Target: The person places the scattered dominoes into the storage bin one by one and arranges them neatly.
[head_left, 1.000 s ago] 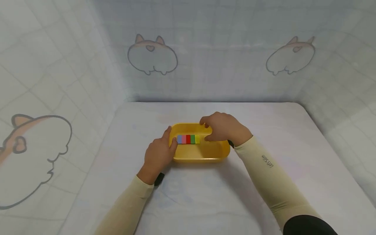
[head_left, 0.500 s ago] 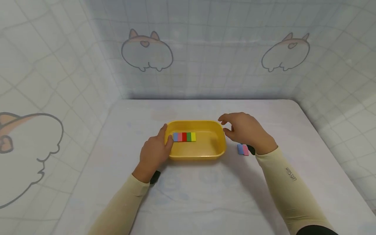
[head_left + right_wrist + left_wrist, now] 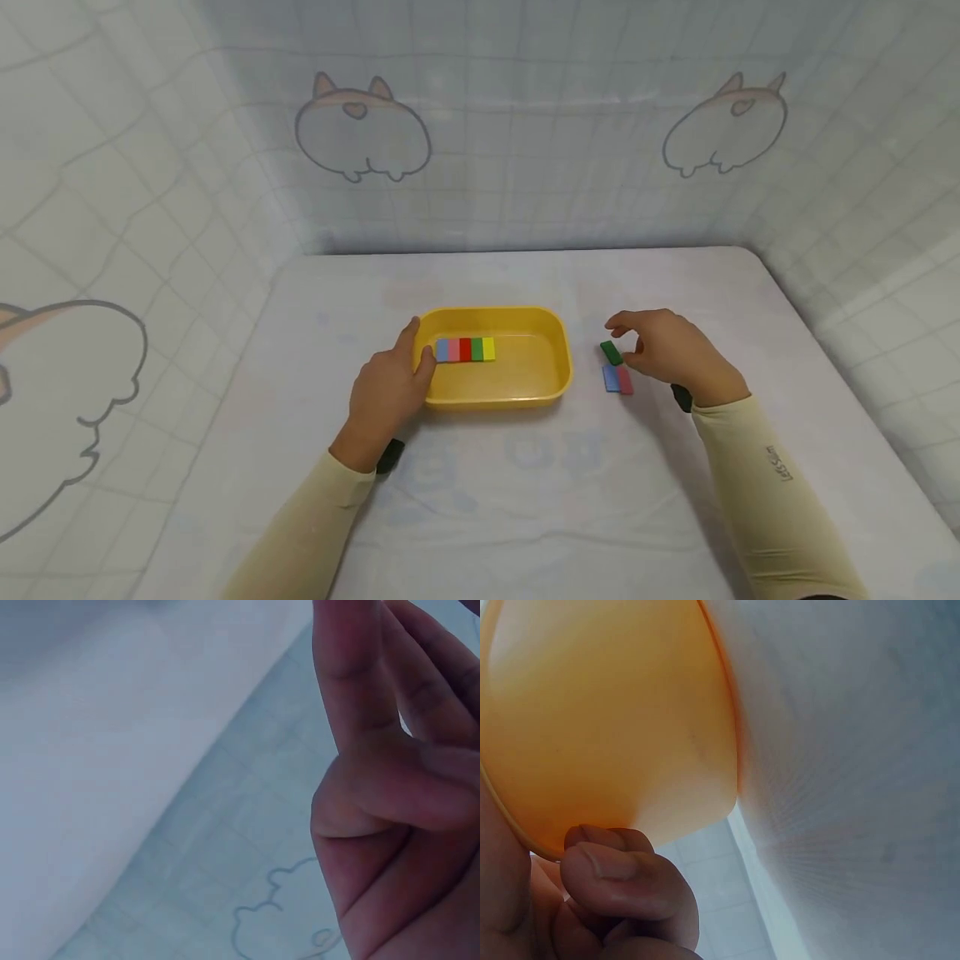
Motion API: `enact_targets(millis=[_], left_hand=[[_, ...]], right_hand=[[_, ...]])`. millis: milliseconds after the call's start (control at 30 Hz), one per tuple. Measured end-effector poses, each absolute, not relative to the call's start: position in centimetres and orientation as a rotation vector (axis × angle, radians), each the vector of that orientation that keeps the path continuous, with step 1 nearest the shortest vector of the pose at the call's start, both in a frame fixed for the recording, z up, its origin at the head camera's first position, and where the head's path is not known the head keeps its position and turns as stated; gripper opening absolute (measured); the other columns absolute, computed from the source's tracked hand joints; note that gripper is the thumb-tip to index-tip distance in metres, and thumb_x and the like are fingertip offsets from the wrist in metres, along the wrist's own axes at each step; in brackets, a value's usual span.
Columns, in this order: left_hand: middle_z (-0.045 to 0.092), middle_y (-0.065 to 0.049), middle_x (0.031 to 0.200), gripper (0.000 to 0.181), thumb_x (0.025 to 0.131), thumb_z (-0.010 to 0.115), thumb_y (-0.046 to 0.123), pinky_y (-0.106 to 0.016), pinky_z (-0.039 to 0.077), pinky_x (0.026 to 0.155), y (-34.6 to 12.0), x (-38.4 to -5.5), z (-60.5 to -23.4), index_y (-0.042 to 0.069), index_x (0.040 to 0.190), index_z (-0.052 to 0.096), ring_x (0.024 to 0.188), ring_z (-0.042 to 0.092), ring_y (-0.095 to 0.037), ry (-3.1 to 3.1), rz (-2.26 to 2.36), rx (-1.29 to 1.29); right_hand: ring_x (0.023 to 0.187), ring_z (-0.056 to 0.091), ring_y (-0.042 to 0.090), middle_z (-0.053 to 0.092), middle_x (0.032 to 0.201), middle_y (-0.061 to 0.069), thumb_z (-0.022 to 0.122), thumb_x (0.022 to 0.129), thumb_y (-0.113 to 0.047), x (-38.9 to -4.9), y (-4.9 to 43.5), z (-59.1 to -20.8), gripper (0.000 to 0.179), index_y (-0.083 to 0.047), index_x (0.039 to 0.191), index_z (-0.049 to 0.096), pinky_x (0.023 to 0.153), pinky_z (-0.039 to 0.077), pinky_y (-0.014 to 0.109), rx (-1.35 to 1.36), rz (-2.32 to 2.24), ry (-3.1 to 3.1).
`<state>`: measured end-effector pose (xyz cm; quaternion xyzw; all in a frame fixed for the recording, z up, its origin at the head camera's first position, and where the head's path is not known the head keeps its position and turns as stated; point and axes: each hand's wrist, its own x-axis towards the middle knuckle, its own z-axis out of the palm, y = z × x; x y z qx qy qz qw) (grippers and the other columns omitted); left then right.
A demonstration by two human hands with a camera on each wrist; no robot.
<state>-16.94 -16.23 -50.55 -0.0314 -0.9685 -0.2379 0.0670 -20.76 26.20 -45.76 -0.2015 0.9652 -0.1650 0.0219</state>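
Observation:
A yellow plastic tray (image 3: pixel 495 400) stands on the table. Its left end is gripped by my left hand (image 3: pixel 388 390), thumb over the rim and the other fingers outside; the left wrist view shows curled fingers (image 3: pixel 622 881) against the tray wall. Inside lies a row of small flat tiles (image 3: pixel 466 350): blue, pink, red, green and yellow, side by side. Right of the tray, my right hand (image 3: pixel 671 350) hovers by a dark green tile (image 3: pixel 611 352), thumb and fingers apart and holding nothing. Just below that tile lie a blue tile (image 3: pixel 611 378) and a pinkish-red tile (image 3: pixel 625 381), edge to edge.
A white cloth covers the table (image 3: pixel 495 517). Pale tiled-pattern sheets with cartoon animal drawings (image 3: pixel 363 133) rise behind it and along both sides. The tray's right half is bare, as is the tray floor below the row.
My right hand has moved right from over the tray to beside the loose tiles, bringing them into view. My left hand keeps its grip on the tray. The view has shifted slightly.

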Motion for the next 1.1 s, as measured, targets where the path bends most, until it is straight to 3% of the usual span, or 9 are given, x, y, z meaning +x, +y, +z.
enact_targets(millis=[167,1100], left_hand=[[0.050,-0.006,0.057,0.067,0.108,0.041,0.047,-0.037,0.040,0.045,-16.1,-16.9,-50.6,0.015,0.166,0.035,0.048,0.048,-0.025,-2.917,-0.718,-0.093],[0.050,-0.006,0.058,0.067,0.108,0.042,0.047,-0.037,0.041,0.047,-16.4,-17.0,-50.8,0.016,0.167,0.034,0.049,0.048,-0.025,-2.938,-0.712,-0.087]], right_hand=[[0.080,0.061,0.017,0.074,0.119,0.001,0.079,0.087,-0.006,-20.7,26.9,-46.5,0.051,-0.015,0.136,0.069,0.068,0.054,0.034,-0.539,-0.518,2.953],[0.068,0.055,0.019,0.064,0.081,-0.002,0.073,0.091,-0.006,-21.4,27.0,-48.5,0.052,-0.021,0.140,0.066,0.065,0.050,0.035,-0.475,-0.538,2.876]])
